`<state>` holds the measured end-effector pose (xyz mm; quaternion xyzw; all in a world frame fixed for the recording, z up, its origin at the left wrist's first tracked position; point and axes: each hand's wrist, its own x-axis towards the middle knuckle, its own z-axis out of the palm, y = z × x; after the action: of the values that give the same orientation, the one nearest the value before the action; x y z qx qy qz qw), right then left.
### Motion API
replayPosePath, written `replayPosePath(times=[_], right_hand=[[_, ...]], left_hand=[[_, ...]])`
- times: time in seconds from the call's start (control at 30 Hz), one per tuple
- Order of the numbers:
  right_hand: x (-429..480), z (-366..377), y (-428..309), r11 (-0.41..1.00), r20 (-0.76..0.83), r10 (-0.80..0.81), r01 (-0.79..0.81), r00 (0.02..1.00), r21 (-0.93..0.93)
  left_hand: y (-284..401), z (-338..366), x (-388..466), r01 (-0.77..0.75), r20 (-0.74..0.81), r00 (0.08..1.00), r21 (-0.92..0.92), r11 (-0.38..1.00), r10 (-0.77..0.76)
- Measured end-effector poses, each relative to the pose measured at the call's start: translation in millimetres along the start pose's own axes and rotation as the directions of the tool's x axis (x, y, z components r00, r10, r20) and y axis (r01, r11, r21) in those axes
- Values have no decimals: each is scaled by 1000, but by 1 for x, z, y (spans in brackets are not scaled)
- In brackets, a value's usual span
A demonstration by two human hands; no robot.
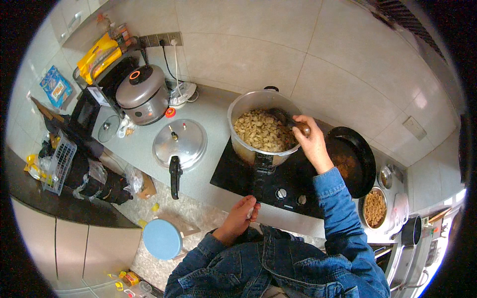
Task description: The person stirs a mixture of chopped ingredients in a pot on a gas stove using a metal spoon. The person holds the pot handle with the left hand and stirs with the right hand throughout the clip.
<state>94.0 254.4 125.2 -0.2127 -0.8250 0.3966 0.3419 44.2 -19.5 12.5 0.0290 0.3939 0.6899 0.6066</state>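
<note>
My right hand point(312, 141) grips the wooden handle end point(303, 129) of a dark utensil whose head lies inside a metal pressure cooker pot point(238, 145). Pale chopped food pieces point(261, 131) fill much of the pot, with darker bits on the right side. The pot stands on a black gas or electric cooktop point(231, 167), its long black handle point(264, 175) pointing towards me. Near the end of that handle is my left hand point(240, 216), fingers curled; whether it grips the handle I cannot tell. The pressure cooker lid point(180, 143) lies on the counter to the left.
A dark frying pan point(350, 162) with brown residue is right of the pot. Beyond it sit a bowl of pale brown pieces point(374, 208) and a small metal bowl point(385, 177). A rice cooker point(143, 97) stands back left. A blue round stool point(162, 239) is on the floor.
</note>
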Motion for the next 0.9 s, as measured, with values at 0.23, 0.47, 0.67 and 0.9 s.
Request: replayPosePath(times=[0.23, 0.47, 0.67, 0.9], right_hand=[[5, -1, 19, 966, -262, 168, -106, 950, 236], [-3, -6, 27, 928, -272, 286, -195, 919, 317], [-14, 5, 21, 872, -244, 349, -218, 905, 438], [-30, 13, -5, 897, -236, 250, -133, 939, 421]], left_hand=[[-1, -2, 1, 6, 26, 1000, -26, 1000, -5], [-3, -1, 1, -29, 14, 999, 30, 999, 29], [-4, -4, 3, -39, 57, 998, 10, 999, 38], [-6, -2, 3, -67, 53, 996, 8, 998, 66]])
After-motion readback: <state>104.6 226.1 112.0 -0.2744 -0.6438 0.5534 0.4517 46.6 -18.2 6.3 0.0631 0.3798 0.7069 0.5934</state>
